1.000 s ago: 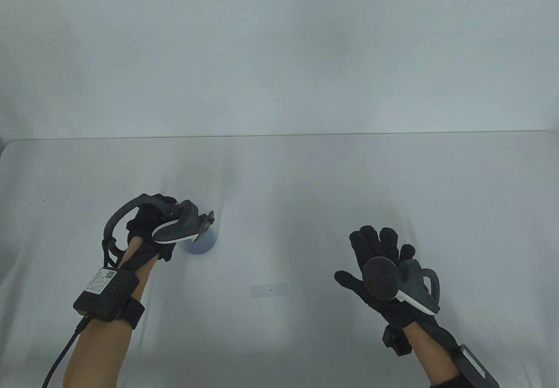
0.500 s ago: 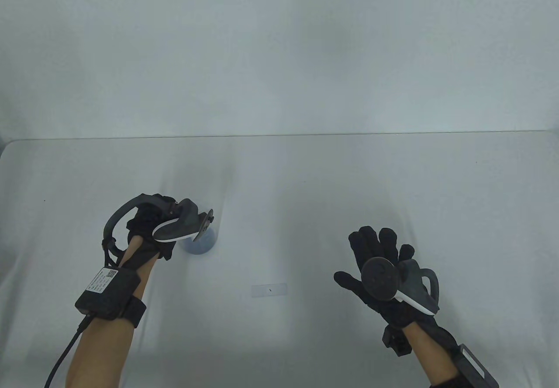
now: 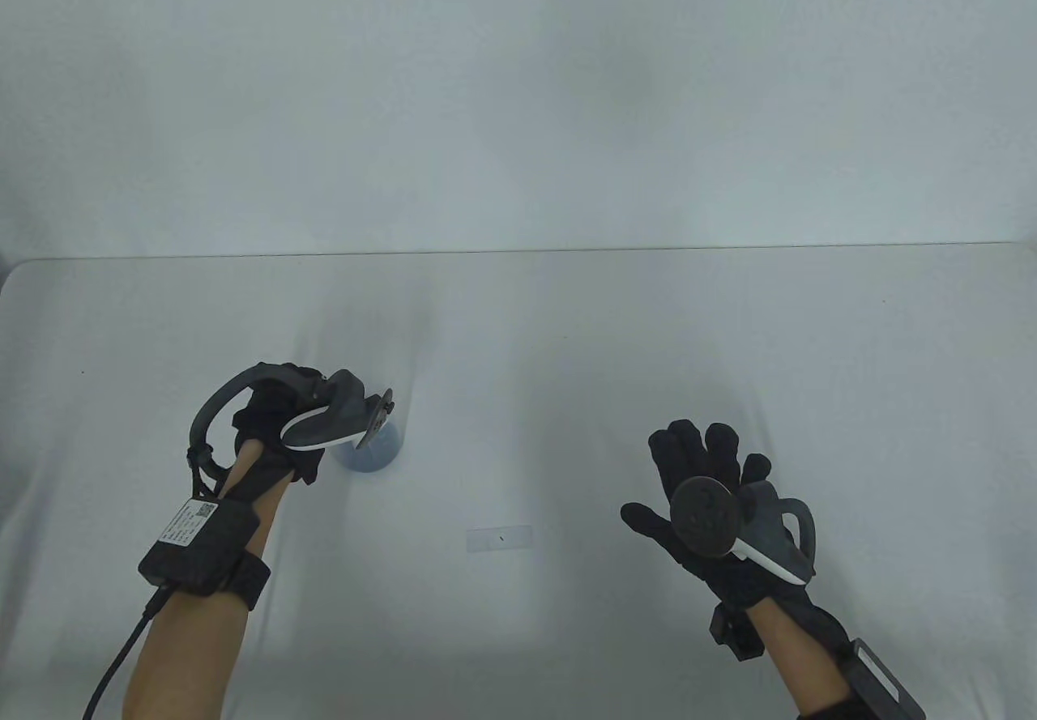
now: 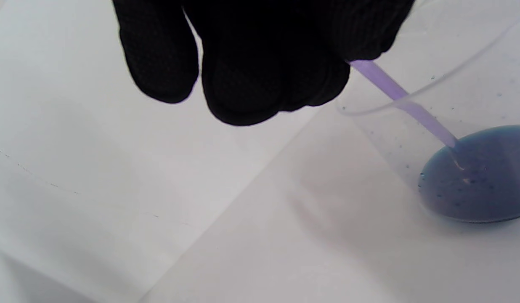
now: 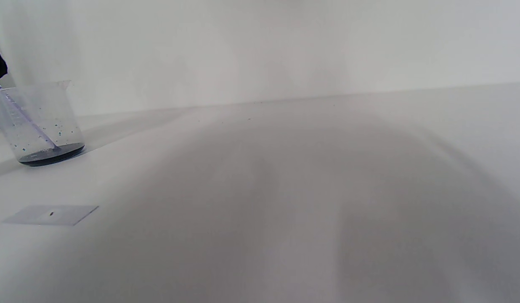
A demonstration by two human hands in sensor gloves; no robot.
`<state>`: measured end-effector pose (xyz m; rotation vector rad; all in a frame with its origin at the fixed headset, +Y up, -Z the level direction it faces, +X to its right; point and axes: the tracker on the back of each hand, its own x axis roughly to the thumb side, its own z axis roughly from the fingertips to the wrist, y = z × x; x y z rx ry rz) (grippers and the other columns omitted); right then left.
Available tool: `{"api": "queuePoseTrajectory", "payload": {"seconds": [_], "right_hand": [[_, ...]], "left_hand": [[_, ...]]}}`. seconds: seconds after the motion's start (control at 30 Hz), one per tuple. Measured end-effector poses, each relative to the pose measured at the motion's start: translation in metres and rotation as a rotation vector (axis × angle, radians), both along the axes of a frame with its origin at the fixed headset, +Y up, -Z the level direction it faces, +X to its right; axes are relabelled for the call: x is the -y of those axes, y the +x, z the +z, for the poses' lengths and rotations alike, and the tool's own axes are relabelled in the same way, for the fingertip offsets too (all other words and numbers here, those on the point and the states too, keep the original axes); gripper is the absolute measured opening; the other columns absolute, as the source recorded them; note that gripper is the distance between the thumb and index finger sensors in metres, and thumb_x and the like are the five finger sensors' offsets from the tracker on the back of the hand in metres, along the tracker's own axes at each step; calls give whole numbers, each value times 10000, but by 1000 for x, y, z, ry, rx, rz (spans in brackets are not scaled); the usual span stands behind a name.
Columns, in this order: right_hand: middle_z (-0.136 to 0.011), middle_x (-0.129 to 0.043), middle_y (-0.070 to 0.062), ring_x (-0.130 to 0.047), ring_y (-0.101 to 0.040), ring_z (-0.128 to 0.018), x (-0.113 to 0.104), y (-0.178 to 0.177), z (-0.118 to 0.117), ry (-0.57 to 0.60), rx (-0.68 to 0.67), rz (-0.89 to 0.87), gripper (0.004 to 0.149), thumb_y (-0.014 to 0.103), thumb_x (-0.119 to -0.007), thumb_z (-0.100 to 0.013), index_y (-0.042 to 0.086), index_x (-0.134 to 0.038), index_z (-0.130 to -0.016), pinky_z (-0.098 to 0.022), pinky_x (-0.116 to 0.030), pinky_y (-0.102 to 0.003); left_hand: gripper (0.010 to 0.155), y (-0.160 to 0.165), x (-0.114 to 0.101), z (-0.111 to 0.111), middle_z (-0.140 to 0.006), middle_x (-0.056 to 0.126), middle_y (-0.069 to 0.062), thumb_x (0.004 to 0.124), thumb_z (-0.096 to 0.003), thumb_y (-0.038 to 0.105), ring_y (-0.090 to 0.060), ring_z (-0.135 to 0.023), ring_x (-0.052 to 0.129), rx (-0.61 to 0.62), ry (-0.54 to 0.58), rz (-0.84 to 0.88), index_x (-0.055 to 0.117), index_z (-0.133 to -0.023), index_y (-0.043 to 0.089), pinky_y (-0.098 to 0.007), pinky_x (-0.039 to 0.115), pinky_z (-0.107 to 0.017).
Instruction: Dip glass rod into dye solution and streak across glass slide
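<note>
My left hand (image 3: 275, 420) grips a glass rod (image 4: 405, 103) and holds it slanted into a clear beaker (image 3: 374, 453). The rod's tip sits in the shallow dark blue dye (image 4: 478, 174) at the beaker's bottom. The right wrist view shows the beaker (image 5: 39, 122) with the rod (image 5: 22, 115) inside it. A glass slide (image 3: 500, 539) with a small dark speck lies flat on the table between the hands, and it also shows in the right wrist view (image 5: 51, 214). My right hand (image 3: 701, 477) hovers to the right of the slide with fingers spread, holding nothing.
The white table (image 3: 567, 331) ends at a back edge against a pale wall (image 3: 518, 104). A black cable (image 3: 113, 663) hangs from my left wrist unit. Small dye droplets spot the beaker's inner wall.
</note>
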<state>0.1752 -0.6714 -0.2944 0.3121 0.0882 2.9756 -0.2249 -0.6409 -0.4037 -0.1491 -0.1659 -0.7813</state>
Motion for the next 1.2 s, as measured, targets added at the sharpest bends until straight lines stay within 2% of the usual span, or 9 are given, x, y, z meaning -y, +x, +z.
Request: {"api": "queuePoseTrajectory", "payload": {"seconds": [0.1, 0.23, 0.43, 0.53, 0.63, 0.73, 0.93, 1.07, 1.2], "right_hand": [[-1261, -235, -79, -241, -513, -1130, 0, 0, 0, 0, 1, 5, 884, 738, -466, -487, 201, -237, -1152, -722, -295, -765], [-1261, -235, -82, -246, -513, -1131, -5, 4, 0, 15, 23, -2, 882, 736, -469, -488, 203, -239, -1152, -722, -300, -765], [-1255, -293, -105, -348, -525, -1126, -16, -5, -6, 30, 44, 22, 832, 681, -518, -529, 182, -282, -1151, -730, -372, -748], [-1248, -358, -96, -450, -500, -1120, -24, -22, -16, 22, 9, 44, 816, 661, -560, -534, 191, -304, -1149, -744, -461, -707], [-1214, -498, -58, -590, -414, -1096, -25, -47, -28, -5, -44, 58, 783, 631, -627, -524, 216, -371, -1137, -744, -568, -640], [-1166, -599, -13, -684, -345, -1053, -11, -78, -40, -77, -112, 68, 727, 600, -669, -514, 249, -449, -1110, -741, -633, -566], [-1099, -683, 20, -722, -292, -1020, 39, -125, -51, -176, -193, 167, 647, 535, -717, -509, 280, -521, -1070, -745, -654, -513], [-1087, -691, 33, -707, -284, -1026, 67, -134, -49, -211, -220, 215, 636, 526, -731, -500, 294, -535, -1060, -756, -636, -505], [-1066, -684, 41, -717, -269, -997, 81, -135, -46, -182, -221, 203, 609, 526, -736, -495, 315, -567, -1041, -748, -639, -492]], "left_hand": [[450, -2, 0, -1, -825, 882, 31, 673, -548, 363, -175, -666, 965, 0, 9, 8, 765, -970, 239, -500, 770, -670], [449, -9, -11, 1, -828, 880, 32, 672, -548, 363, -174, -669, 964, -11, 33, 48, 765, -970, 239, -501, 768, -672], [450, -26, -48, 15, -831, 878, 33, 670, -549, 364, -176, -675, 963, -24, 118, 127, 763, -972, 240, -505, 764, -675], [449, -35, -70, 27, -831, 878, 33, 670, -551, 365, -174, -675, 963, -21, 169, 184, 761, -973, 241, -506, 765, -675], [451, -38, -85, 40, -830, 878, 32, 669, -552, 365, -174, -673, 964, -4, 209, 252, 759, -975, 238, -506, 765, -674], [451, -34, -93, 52, -829, 879, 31, 669, -554, 365, -175, -671, 964, 28, 229, 323, 761, -975, 234, -505, 767, -672], [449, -15, -89, 71, -831, 880, 28, 667, -556, 362, -180, -676, 965, 122, 230, 414, 765, -974, 230, -508, 767, -672], [450, -2, -76, 81, -829, 882, 27, 669, -556, 362, -181, -674, 966, 183, 209, 439, 768, -973, 227, -509, 769, -670], [449, 10, -59, 88, -825, 884, 23, 670, -557, 362, -181, -669, 968, 235, 175, 477, 768, -973, 223, -509, 770, -668]]}}
